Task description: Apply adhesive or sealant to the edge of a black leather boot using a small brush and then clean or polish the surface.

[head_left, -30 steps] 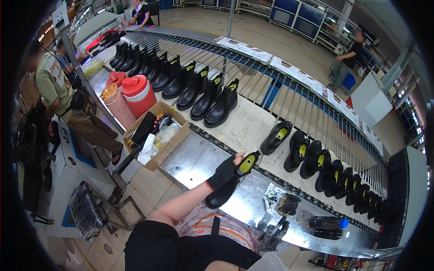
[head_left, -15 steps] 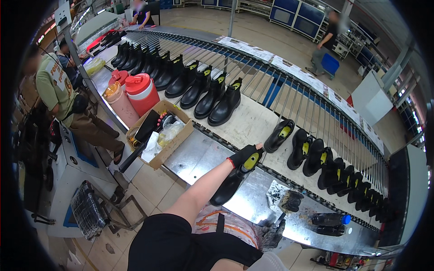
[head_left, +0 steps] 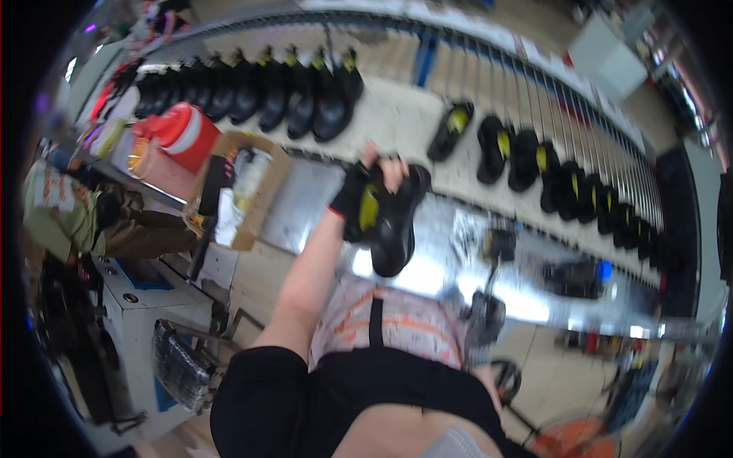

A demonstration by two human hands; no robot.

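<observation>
My left hand (head_left: 374, 179), in a black fingerless glove, is closed around the upper part of a black ankle boot (head_left: 395, 237). The boot hangs toe toward me above the metal bench top, and yellow-green lining shows beside the wrist. My right hand (head_left: 485, 324), in a dirty grey glove, is low at the bench's front edge. A dark thin piece sticks out of its fist, too blurred to name. Just beyond it a black block-like thing (head_left: 500, 244) rests on the bench by a stained sheet (head_left: 467, 233).
Black boots stand on the pale belt (head_left: 397, 114), a row (head_left: 305, 99) at left and another (head_left: 527, 160) at right, with a single boot (head_left: 450, 130) between. A cardboard box (head_left: 267, 191), red-lidded jug (head_left: 187, 137) and blue-capped bottle (head_left: 576, 276) are on the bench. A person (head_left: 72, 202) stands at left.
The view has swung and blurred. My left hand has turned the boot, its toe now pointing more straight toward me. The right hand stays low by the black block-like thing.
</observation>
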